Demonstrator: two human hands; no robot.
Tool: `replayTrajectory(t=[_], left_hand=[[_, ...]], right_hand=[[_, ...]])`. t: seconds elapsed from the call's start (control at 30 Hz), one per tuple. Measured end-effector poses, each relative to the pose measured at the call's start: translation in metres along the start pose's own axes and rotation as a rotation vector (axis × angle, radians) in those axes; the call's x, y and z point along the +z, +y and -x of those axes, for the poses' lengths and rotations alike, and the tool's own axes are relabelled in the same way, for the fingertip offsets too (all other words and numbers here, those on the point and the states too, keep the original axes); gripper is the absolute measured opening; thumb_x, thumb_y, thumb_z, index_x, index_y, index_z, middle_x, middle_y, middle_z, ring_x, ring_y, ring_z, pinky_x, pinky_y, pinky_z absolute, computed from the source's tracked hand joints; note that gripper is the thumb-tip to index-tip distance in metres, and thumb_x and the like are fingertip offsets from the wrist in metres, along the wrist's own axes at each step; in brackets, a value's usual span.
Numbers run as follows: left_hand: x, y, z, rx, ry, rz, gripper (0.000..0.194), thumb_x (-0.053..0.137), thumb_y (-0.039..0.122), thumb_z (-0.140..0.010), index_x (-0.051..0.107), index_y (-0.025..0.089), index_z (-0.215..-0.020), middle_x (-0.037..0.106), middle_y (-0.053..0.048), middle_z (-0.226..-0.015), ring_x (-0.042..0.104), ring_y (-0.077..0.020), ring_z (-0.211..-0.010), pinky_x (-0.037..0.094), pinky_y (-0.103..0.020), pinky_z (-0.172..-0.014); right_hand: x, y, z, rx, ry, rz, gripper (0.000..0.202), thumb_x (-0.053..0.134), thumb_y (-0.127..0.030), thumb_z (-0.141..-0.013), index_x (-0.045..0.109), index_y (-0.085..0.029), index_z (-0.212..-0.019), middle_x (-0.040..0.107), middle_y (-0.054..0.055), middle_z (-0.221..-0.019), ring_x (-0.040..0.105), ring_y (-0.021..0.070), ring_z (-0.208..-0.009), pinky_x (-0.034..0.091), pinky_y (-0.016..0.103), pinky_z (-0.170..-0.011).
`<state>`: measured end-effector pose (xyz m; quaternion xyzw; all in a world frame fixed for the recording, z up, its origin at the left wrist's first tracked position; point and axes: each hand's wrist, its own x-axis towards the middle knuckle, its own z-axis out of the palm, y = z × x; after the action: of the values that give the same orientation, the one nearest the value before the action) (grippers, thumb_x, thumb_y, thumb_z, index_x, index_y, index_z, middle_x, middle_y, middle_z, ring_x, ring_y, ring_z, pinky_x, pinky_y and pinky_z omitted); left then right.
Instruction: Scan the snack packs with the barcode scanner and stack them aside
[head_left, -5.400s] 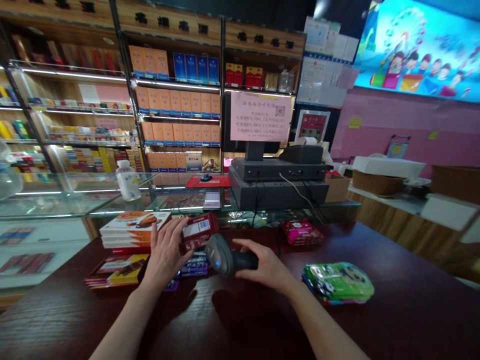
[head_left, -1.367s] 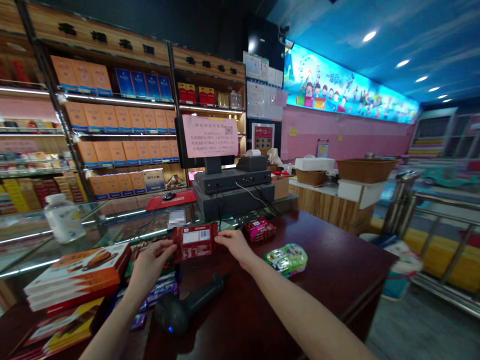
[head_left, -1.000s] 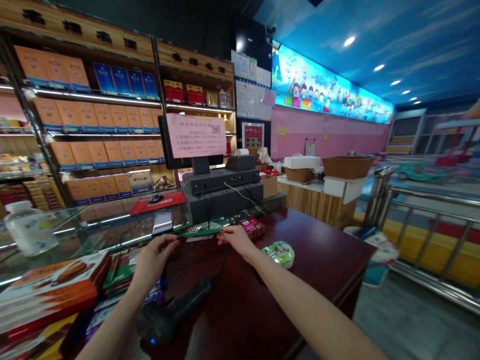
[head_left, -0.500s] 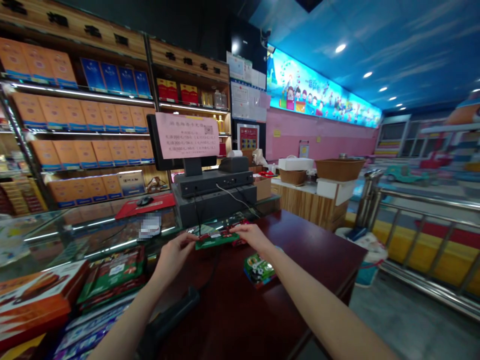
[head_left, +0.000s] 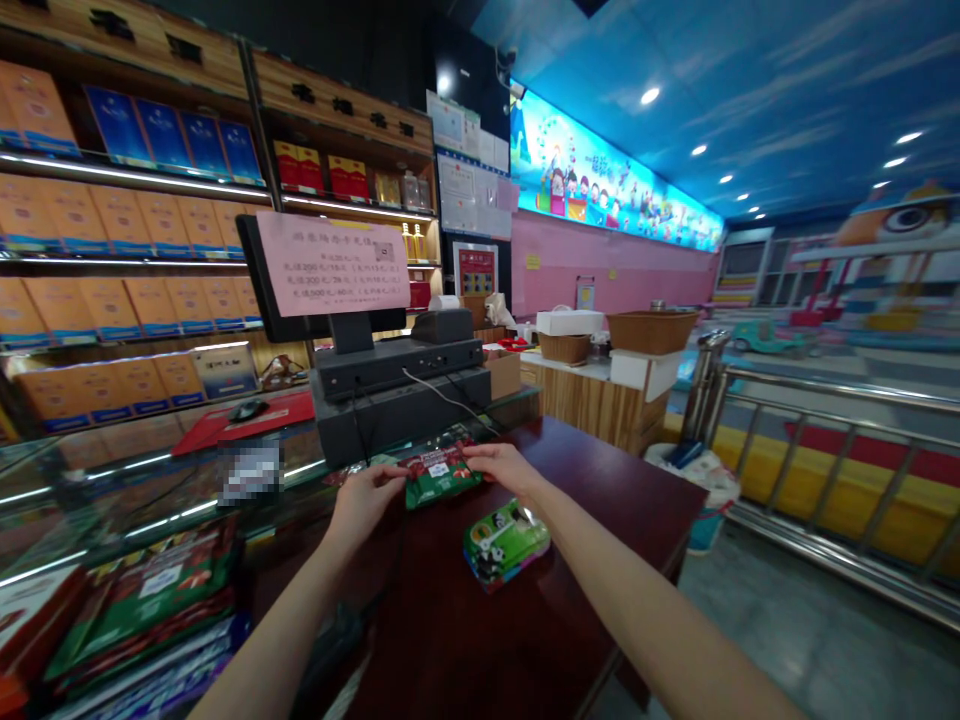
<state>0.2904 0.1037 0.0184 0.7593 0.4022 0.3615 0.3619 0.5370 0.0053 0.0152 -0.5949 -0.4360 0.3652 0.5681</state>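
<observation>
Turned front-up since the earlier frame, the green-and-red packet (head_left: pixel 441 477) is near the far edge of the dark table (head_left: pixel 442 620), ends pinched by left hand (head_left: pixel 361 508) and right hand (head_left: pixel 516 474) fingers (light, level pressure should avoid creasing it).

Here on my view, both bare arms reach up from the bottom edge: my left forearm (head_left: pixel 281 620) slants up and right from lower left, my right forearm (head_left: pixel 637 610) up and left from lower right. My left hand (head_left: pixel 366 502) is just below centre, fingers pointing right, closed in a pinch; my right hand (head_left: pixel 511 470) sits slightly higher, fingers pointing left, pinching too. They face each other, apart, wrists lower than fingertips.
</observation>
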Motion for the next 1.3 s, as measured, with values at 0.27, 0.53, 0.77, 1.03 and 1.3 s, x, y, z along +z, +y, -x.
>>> replayTrajectory(t=[0.27, 0.53, 0.77, 1.03, 1.3], left_hand=[[0.033, 0.002, -0.03, -0.031, -0.009, 0.002, 0.036, 0.061, 0.041, -0.071, 0.079, 0.022, -0.095, 0.08, -0.003, -0.096, 0.073, -0.0249, -0.094, 0.053, -0.033, -0.088], [0.061, -0.015, -0.05, -0.071, -0.05, 0.079, 0.044, 0.063, 0.037, -0.071, 0.076, 0.015, -0.107, 0.08, -0.007, -0.101, 0.074, -0.0249, -0.096, 0.055, -0.033, -0.089], [0.069, -0.024, -0.056, -0.1, -0.082, 0.14, 0.05, 0.063, 0.035, -0.071, 0.072, 0.012, -0.114, 0.079, -0.01, -0.106, 0.073, -0.0252, -0.101, 0.053, -0.035, -0.095], [0.069, -0.022, -0.053, -0.132, -0.092, 0.154, 0.041, 0.064, 0.025, -0.069, 0.074, 0.015, -0.107, 0.08, -0.006, -0.102, 0.073, -0.0235, -0.1, 0.054, -0.032, -0.095], [0.071, -0.021, -0.054, -0.139, -0.094, 0.143, 0.04, 0.061, 0.018, -0.071, 0.073, 0.015, -0.108, 0.08, -0.005, -0.102, 0.074, -0.0223, -0.1, 0.055, -0.031, -0.094]], right_hand=[[-0.016, 0.01, -0.035, -0.02, 0.03, 0.003, 0.028, 0.073, -0.021, -0.07, 0.082, -0.023, -0.096, 0.079, 0.001, -0.084, 0.07, 0.019, -0.079, 0.052, 0.036, -0.088], [-0.025, 0.028, -0.069, -0.032, 0.047, 0.068, 0.021, 0.073, -0.024, -0.074, 0.082, -0.021, -0.092, 0.08, 0.003, -0.095, 0.07, 0.0228, -0.093, 0.047, 0.041, -0.101], [-0.029, 0.042, -0.087, -0.031, 0.049, 0.158, 0.023, 0.069, -0.026, -0.078, 0.082, -0.019, -0.095, 0.079, 0.005, -0.1, 0.07, 0.0257, -0.097, 0.047, 0.04, -0.099], [-0.029, 0.049, -0.092, -0.038, 0.025, 0.257, 0.026, 0.064, -0.029, -0.082, 0.082, -0.018, -0.096, 0.079, 0.003, -0.096, 0.07, 0.0253, -0.097, 0.049, 0.037, -0.097], [-0.032, 0.052, -0.094, -0.044, 0.038, 0.344, 0.032, 0.063, -0.027, -0.084, 0.078, -0.018, -0.11, 0.078, 0.005, -0.112, 0.069, 0.0261, -0.109, 0.047, 0.038, -0.103]])
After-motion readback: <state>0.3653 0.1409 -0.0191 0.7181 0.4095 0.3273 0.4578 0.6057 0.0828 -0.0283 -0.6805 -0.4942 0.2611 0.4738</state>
